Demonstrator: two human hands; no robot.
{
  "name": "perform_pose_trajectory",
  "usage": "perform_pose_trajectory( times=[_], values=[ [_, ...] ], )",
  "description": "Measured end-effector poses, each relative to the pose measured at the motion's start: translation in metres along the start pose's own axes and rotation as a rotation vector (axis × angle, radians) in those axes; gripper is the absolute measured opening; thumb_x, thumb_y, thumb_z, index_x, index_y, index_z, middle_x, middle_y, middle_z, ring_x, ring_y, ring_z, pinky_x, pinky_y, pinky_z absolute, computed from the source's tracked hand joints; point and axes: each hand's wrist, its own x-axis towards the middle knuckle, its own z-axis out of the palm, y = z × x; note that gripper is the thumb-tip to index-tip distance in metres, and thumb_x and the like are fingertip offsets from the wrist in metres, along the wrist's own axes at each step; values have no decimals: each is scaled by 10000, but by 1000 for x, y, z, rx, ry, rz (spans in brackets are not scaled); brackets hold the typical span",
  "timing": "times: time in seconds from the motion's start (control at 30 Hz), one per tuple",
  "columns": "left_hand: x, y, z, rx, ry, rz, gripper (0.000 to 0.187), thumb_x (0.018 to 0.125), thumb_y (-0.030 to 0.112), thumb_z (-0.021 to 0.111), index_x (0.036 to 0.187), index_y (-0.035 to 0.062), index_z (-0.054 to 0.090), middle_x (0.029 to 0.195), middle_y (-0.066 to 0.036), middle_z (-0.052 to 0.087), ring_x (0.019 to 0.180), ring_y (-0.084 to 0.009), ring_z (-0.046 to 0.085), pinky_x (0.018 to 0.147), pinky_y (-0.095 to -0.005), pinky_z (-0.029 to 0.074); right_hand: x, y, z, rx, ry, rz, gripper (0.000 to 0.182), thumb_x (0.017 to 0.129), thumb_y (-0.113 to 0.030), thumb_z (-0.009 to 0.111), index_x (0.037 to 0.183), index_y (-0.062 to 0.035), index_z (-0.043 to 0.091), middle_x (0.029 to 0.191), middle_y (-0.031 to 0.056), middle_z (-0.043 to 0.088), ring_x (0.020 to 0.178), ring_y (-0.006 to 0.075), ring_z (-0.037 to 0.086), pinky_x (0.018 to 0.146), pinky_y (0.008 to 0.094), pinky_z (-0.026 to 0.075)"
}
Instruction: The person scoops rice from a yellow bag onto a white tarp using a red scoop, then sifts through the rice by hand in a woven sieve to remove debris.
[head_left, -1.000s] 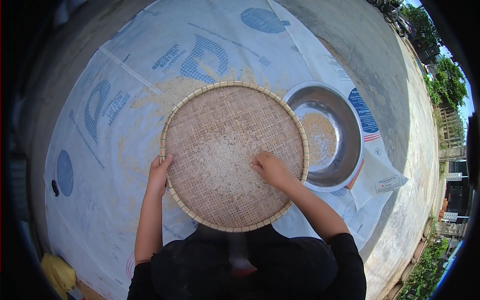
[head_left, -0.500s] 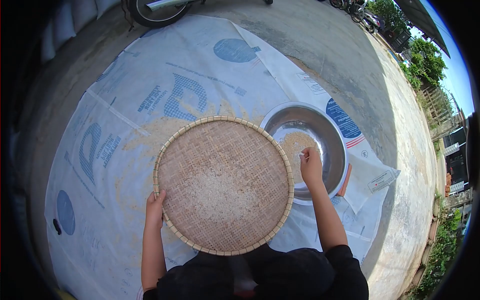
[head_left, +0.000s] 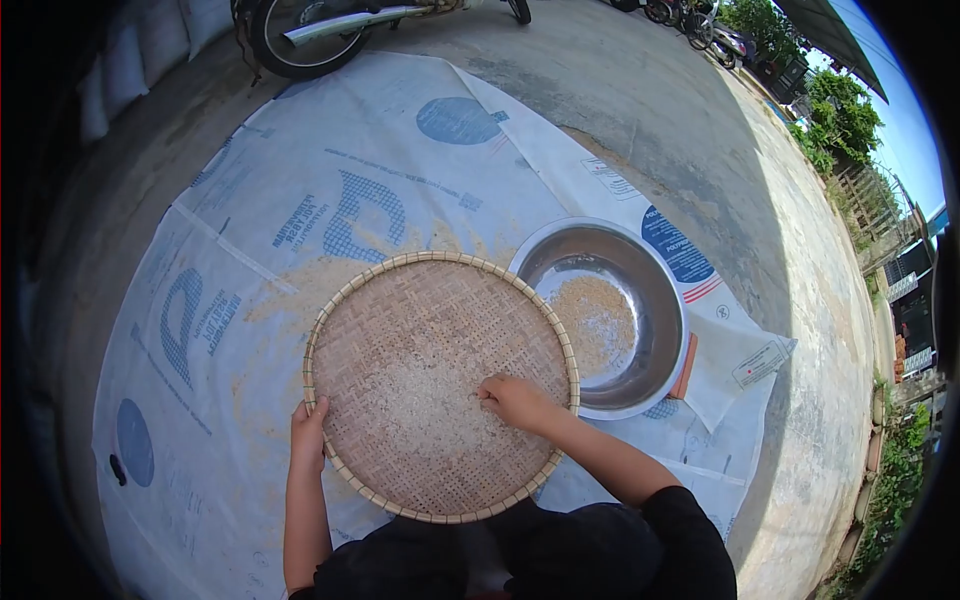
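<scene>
A round woven bamboo tray lies over my lap, with pale broken grain spread on its middle. My left hand grips the tray's left rim, thumb on top. Over the grain, right of the middle, is my right hand, its fingers pinched together at the grain; what they hold, if anything, is too small to tell. Beyond the tray's right edge stands a steel basin with brownish grain or husks on its bottom.
A white printed sheet with scattered husks covers the ground. An orange-red block touches the basin's right side. A motorbike stands at the top left, near white sacks. A small dark object lies at the far left.
My right hand has moved left and down from over the basin to the grain on the tray. My left hand still holds the rim. The view has shifted slightly.
</scene>
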Motion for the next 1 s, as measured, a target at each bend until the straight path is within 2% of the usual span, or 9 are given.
perform_pose_trajectory(
  times=[0.5, 0.57, 0.63, 0.7, 0.77, 0.8, 0.87, 0.9, 1.0],
  values=[
    [0, -1, 0, 22, 23, -13, 307, 874, 221, 554, 1064, -20, 537, 967, -93, 606, 872, -178, 568, 784, -318, 445, -3, -2, -7, -44, -32, 34, 134, 825, -186, 558, 866, -58, 553, 873, 125, 575, 848, 299, 566, 721, 390, 448],
    [-1, 1, 1, 23, -2, -14, 314, 874, 222, 553, 1071, -21, 530, 973, -96, 604, 877, -181, 568, 789, -319, 445, -7, 3, -26, 52, 57, -26, 120, 824, -161, 554, 860, -47, 538, 848, 137, 580, 812, 313, 574, 694, 414, 446],
    [-2, 3, 2, 25, 13, -16, 325, 874, 226, 551, 1083, -21, 518, 987, -103, 598, 886, -188, 568, 798, -321, 444, -12, 14, -56, 41, 301, 169, 117, 820, -155, 553, 860, -46, 544, 841, 136, 580, 801, 303, 574, 686, 411, 442],
    [-2, 6, 3, 33, 5, -25, 330, 878, 225, 544, 1095, -21, 508, 1004, -110, 587, 899, -195, 564, 804, -326, 448, -20, 35, -84, 0, 654, 517, 154, 803, -136, 573, 927, -49, 553, 876, 136, 581, 797, 304, 575, 683, 405, 445],
    [-3, 4, 2, 41, 12, -40, 336, 881, 225, 538, 1106, -21, 498, 1021, -116, 577, 913, -202, 560, 810, -332, 452, -29, 55, -97, -175, 935, 513, 245, 786, -112, 591, 1018, -48, 546, 914, 139, 574, 792, 306, 576, 686, 398, 450],
    [-2, 3, 2, 50, 15, -34, 338, 882, 227, 537, 1109, -20, 497, 1024, -115, 576, 917, -202, 559, 812, -331, 452, -29, 59, -94, -175, 929, 516, 245, 786, -112, 591, 1018, -48, 546, 914, 139, 574, 792, 306, 576, 686, 398, 450],
    [-2, 4, 2, 65, 22, -33, 340, 882, 229, 537, 1112, -18, 497, 1028, -115, 576, 921, -203, 559, 814, -330, 451, -28, 60, -88, -99, 846, 337, 342, 768, -86, 604, 1098, -51, 523, 942, 143, 566, 790, 308, 576, 696, 388, 457],
    [-2, 4, 2, 59, 16, -35, 344, 883, 230, 536, 1118, -19, 495, 1033, -115, 576, 923, -203, 559, 817, -329, 450, -26, 51, -80, -20, 695, 326, 334, 758, -94, 618, 1080, -48, 542, 929, 146, 567, 788, 296, 578, 705, 378, 459],
    [-2, 4, 2, 56, 8, -33, 350, 883, 229, 534, 1127, -19, 494, 1040, -115, 576, 928, -201, 559, 823, -327, 447, -13, 33, -53, 43, 301, 88, 238, 738, -123, 645, 948, -31, 585, 887, 131, 584, 794, 285, 581, 707, 368, 461]
  ],
)
